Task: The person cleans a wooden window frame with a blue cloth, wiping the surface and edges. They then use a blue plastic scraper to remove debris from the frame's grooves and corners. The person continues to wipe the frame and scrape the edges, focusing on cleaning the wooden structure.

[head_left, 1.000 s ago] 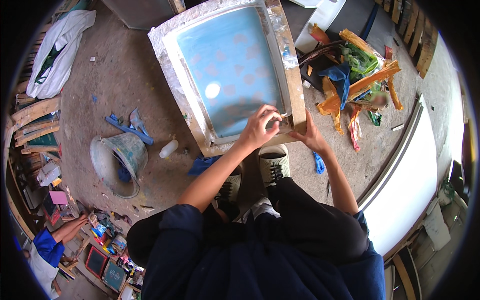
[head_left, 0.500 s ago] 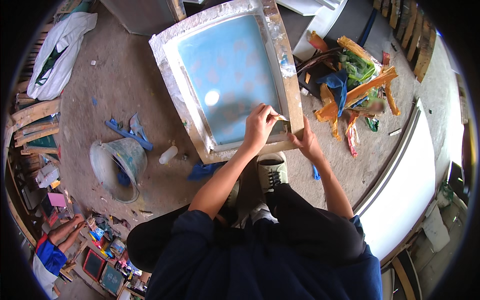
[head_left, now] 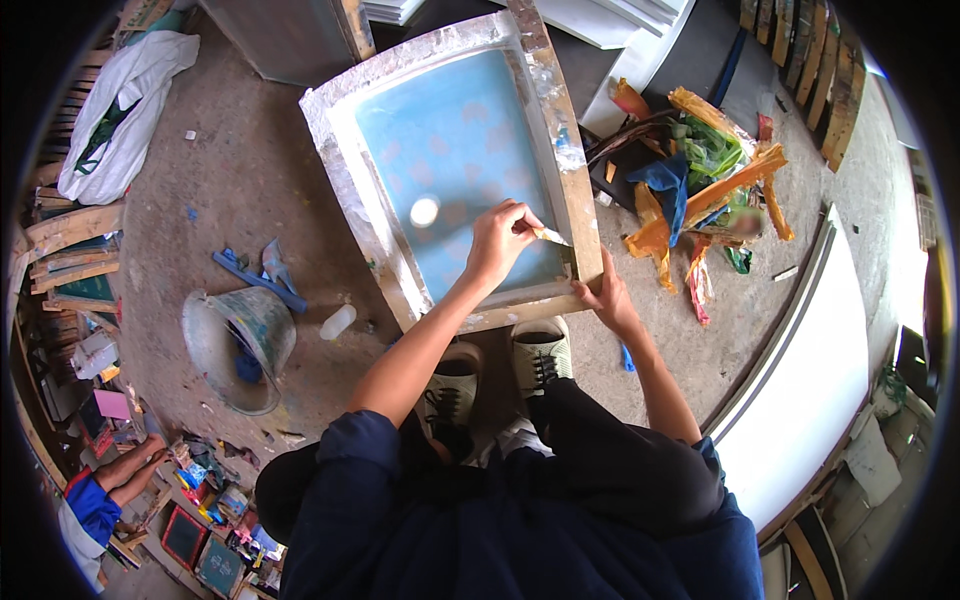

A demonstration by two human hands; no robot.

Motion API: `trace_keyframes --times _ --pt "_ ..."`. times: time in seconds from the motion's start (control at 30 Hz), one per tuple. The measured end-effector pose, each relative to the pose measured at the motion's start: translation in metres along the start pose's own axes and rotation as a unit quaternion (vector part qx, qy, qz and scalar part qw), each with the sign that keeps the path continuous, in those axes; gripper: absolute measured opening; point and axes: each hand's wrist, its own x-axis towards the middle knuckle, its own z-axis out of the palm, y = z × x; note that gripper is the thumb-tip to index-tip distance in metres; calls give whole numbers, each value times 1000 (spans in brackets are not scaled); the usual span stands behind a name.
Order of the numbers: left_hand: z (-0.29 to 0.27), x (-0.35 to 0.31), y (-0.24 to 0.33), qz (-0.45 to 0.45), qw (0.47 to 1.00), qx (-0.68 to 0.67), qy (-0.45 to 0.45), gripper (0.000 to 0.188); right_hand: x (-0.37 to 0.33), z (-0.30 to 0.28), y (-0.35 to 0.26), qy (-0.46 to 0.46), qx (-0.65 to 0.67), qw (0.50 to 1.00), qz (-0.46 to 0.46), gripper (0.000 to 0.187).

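Note:
A wooden frame [head_left: 584,215] with blue mesh [head_left: 455,150] stretched across it, like a printing screen, is tilted in front of my shoes. White tape and smears run round its inner border, and faint paler patches mark the mesh. My left hand [head_left: 500,240] is closed in a pinch over the lower right of the mesh. Between its fingers is a small pale flat strip [head_left: 551,237], its tip at the frame's inner right edge; whether it is a blade or tape I cannot make out. My right hand [head_left: 612,300] grips the frame's near right corner, thumb on top.
A dirty bucket [head_left: 215,345] lies on its side at left, near blue scraps and a small white bottle [head_left: 339,321]. Torn wrapping [head_left: 700,190] is heaped at right, with a white panel [head_left: 805,400] nearer. Another person's arms [head_left: 135,470] show at lower left among clutter.
My left hand has shifted slightly left, and more of the pale strip shows. My right hand has slid a little down and outward at the corner, still gripping.

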Motion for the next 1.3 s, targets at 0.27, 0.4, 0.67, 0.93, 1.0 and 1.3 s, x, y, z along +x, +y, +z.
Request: trace_keyframes --times 0.27,0.4,0.67,0.93,1.0,1.3 --pt "-17 0 8 -11 984 -22 -175 18 3 -19 -74 148 -337 901 -230 80" --pt "-13 -8 2 -3 989 -30 -143 22 27 -12 -82 115 -439 820 -348 43" --pt "-1 -52 -15 -17 998 -46 45 16 48 -15 -73 69 -467 746 -469 16" --pt "15 -114 -16 68 968 192 149 7 61 -16 -77 52 -478 686 -546 16" --pt "15 -114 -18 96 968 194 126 7 65 -19 -77 32 -493 671 -553 18" --pt "4 -107 -28 113 982 145 54 8 84 -13 -98 23 -508 659 -554 15"
